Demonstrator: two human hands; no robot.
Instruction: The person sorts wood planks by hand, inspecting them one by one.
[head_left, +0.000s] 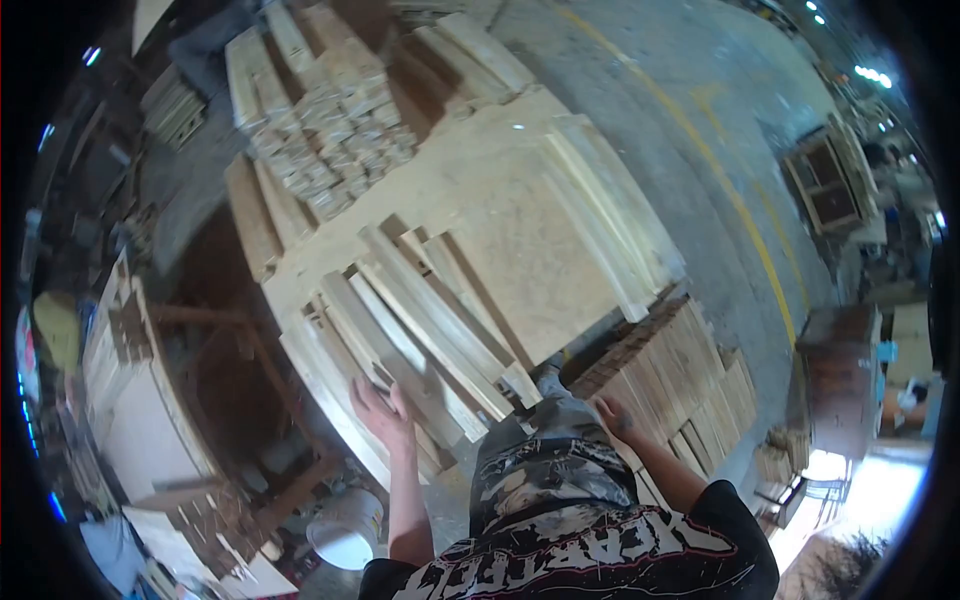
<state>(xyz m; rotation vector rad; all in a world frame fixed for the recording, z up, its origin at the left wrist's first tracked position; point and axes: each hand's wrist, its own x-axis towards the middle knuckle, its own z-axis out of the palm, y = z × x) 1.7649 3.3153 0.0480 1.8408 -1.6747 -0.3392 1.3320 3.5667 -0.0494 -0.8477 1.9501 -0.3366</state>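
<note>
Left hand: fingers spread beside boards on the worktop; right hand: near stacked wood, grip cannot be told; boards at the edge could fall if knocked.

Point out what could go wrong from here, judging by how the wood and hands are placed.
The wooden strips lie loosely side by side, some ends close to the person's waist; a bump might shift them or knock one off the table.

The left hand is open at the strips, so its fingers could get pinched or pick up splinters.

The white bucket stands below on the person's left; a sideways step might catch it.
</note>
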